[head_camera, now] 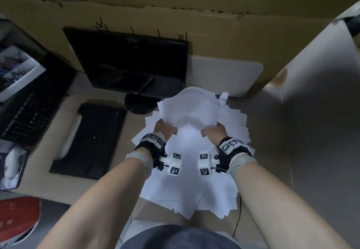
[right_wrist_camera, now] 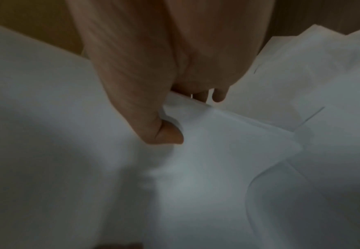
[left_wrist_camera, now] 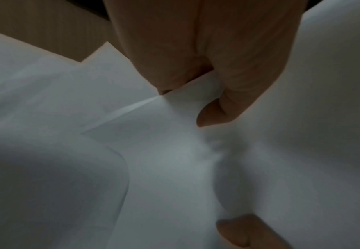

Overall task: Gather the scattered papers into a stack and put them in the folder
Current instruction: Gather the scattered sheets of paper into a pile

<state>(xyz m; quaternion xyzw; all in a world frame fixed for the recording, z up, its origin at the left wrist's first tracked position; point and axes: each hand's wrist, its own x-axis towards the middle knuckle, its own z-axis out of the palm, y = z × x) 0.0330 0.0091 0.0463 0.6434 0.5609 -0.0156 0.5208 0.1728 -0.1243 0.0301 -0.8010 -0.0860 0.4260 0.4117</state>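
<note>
A bundle of white papers (head_camera: 188, 108) is lifted and bowed above the desk. My left hand (head_camera: 165, 129) pinches its near left corner, thumb on top (left_wrist_camera: 211, 118), fingers underneath. My right hand (head_camera: 213, 131) pinches the near right corner the same way, thumb (right_wrist_camera: 166, 134) pressed on the sheets. More white sheets (head_camera: 191, 186) lie fanned out on the desk beneath and toward me. A black folder (head_camera: 89, 141) lies flat to the left of the papers.
A dark monitor (head_camera: 128, 61) on a round stand is just behind the papers. A black keyboard (head_camera: 29, 112) lies at far left, a white board (head_camera: 224, 73) leans at the back, and cardboard walls (head_camera: 194, 20) close in behind. A red object (head_camera: 17, 219) sits lower left.
</note>
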